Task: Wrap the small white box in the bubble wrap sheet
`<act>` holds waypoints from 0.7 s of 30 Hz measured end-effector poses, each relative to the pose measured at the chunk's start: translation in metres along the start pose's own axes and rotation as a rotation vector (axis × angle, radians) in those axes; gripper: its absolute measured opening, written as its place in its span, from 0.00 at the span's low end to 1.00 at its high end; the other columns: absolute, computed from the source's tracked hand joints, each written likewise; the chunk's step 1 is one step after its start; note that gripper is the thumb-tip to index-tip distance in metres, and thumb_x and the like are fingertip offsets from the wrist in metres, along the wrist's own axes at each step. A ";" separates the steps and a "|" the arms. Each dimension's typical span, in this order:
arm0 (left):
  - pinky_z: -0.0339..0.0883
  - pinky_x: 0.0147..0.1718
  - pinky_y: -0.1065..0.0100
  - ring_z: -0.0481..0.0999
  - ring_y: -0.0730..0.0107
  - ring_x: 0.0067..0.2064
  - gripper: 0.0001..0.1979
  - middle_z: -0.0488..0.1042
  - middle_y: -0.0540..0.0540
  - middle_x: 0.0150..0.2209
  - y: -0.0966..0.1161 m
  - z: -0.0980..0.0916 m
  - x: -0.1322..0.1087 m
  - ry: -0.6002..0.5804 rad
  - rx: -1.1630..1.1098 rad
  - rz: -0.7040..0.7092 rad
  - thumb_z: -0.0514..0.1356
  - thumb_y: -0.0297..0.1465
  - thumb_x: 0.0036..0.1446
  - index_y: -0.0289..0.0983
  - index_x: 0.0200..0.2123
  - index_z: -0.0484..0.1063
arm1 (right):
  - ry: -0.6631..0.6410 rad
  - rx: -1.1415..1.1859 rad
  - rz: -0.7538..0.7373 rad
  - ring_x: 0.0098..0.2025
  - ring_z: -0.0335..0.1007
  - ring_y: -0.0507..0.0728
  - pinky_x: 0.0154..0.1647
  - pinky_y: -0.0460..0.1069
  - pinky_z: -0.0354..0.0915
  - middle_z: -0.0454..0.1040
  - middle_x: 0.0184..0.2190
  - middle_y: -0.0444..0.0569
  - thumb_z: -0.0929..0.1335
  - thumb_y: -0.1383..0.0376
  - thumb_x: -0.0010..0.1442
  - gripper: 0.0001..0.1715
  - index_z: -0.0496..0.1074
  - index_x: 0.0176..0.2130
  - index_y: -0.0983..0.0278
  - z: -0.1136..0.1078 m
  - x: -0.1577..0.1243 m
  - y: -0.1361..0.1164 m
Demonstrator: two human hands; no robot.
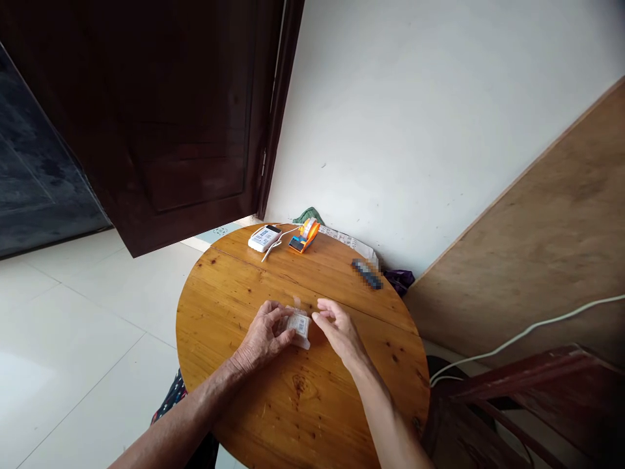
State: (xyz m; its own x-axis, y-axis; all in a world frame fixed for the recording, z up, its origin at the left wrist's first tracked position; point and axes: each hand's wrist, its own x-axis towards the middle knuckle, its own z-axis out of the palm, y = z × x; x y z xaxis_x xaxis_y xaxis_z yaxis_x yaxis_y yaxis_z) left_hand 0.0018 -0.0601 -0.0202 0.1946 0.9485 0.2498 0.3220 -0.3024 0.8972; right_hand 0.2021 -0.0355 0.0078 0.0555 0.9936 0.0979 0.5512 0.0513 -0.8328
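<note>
A small clear-plastic package (299, 324) with a printed label lies on the round wooden table (297, 417). My left hand (266, 332) grips its left side, thumb along the near edge and fingers over the top. Just to the right of the package, my right hand (339, 329) hovers with its fingers apart and nothing visible in them. A small clear flap or strip sticks up behind the package; I cannot tell whether it is part of the wrapping.
Toward the table's far edge are a white device with a cord (265, 238), an orange tape dispenser (305, 236) and a blurred dark object (367, 273). A dark door (195, 130) stands at the left. A wooden chair (527, 384) and white cable (517, 335) are at the right.
</note>
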 end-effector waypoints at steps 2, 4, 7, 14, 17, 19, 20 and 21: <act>0.69 0.45 0.64 0.70 0.64 0.43 0.20 0.67 0.46 0.40 0.003 -0.001 0.000 -0.009 0.011 -0.003 0.62 0.30 0.55 0.43 0.52 0.76 | -0.135 -0.048 0.060 0.35 0.73 0.57 0.36 0.50 0.66 0.78 0.32 0.48 0.68 0.52 0.54 0.18 0.77 0.35 0.63 -0.001 0.014 -0.001; 0.68 0.44 0.64 0.70 0.65 0.41 0.20 0.66 0.47 0.37 0.004 -0.002 -0.001 -0.019 0.017 0.002 0.61 0.30 0.55 0.43 0.52 0.75 | -0.209 -0.115 0.077 0.28 0.68 0.54 0.31 0.48 0.61 0.73 0.21 0.44 0.67 0.50 0.56 0.21 0.74 0.24 0.63 0.001 0.027 -0.005; 0.67 0.43 0.63 0.69 0.64 0.41 0.20 0.66 0.47 0.36 0.005 -0.002 -0.001 -0.031 0.027 0.012 0.62 0.30 0.55 0.42 0.52 0.75 | -0.246 -0.111 0.110 0.24 0.63 0.52 0.26 0.46 0.55 0.67 0.16 0.41 0.69 0.50 0.52 0.23 0.70 0.19 0.63 0.011 0.039 -0.012; 0.67 0.41 0.65 0.69 0.65 0.40 0.20 0.66 0.47 0.37 -0.002 0.000 -0.002 -0.031 0.026 0.012 0.61 0.31 0.56 0.40 0.52 0.74 | -0.323 0.166 0.154 0.24 0.62 0.50 0.26 0.45 0.57 0.70 0.20 0.39 0.72 0.57 0.45 0.13 0.67 0.25 0.62 0.033 0.041 -0.022; 0.66 0.41 0.65 0.69 0.65 0.40 0.20 0.67 0.47 0.38 -0.002 -0.001 -0.002 -0.041 0.019 0.020 0.62 0.32 0.56 0.40 0.53 0.74 | -0.305 0.303 0.148 0.23 0.61 0.49 0.26 0.45 0.57 0.68 0.20 0.37 0.73 0.57 0.43 0.16 0.64 0.27 0.61 0.031 0.039 -0.019; 0.66 0.41 0.65 0.69 0.65 0.40 0.20 0.67 0.46 0.38 0.000 -0.001 -0.001 -0.037 0.006 0.024 0.61 0.32 0.56 0.40 0.53 0.74 | -0.293 0.338 0.176 0.23 0.62 0.50 0.26 0.45 0.58 0.69 0.21 0.38 0.73 0.57 0.42 0.18 0.65 0.30 0.61 0.026 0.040 -0.016; 0.67 0.41 0.64 0.69 0.65 0.40 0.20 0.67 0.46 0.38 0.001 -0.001 -0.001 -0.034 0.000 0.023 0.61 0.32 0.57 0.40 0.53 0.74 | -0.292 0.341 0.189 0.24 0.63 0.50 0.27 0.46 0.59 0.70 0.22 0.39 0.73 0.57 0.42 0.19 0.67 0.32 0.61 0.023 0.041 -0.015; 0.67 0.41 0.64 0.70 0.65 0.40 0.19 0.67 0.46 0.38 0.002 -0.002 -0.001 -0.033 -0.004 0.022 0.61 0.33 0.57 0.40 0.53 0.74 | -0.296 0.339 0.194 0.25 0.64 0.51 0.28 0.46 0.60 0.72 0.23 0.40 0.73 0.57 0.41 0.19 0.69 0.33 0.62 0.020 0.042 -0.014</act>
State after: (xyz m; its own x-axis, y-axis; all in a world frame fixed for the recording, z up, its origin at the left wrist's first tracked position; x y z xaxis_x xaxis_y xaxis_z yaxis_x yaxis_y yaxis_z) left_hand 0.0004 -0.0618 -0.0185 0.2318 0.9380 0.2577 0.3138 -0.3228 0.8929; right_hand 0.1801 0.0071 0.0131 -0.1354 0.9714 -0.1950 0.2491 -0.1571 -0.9557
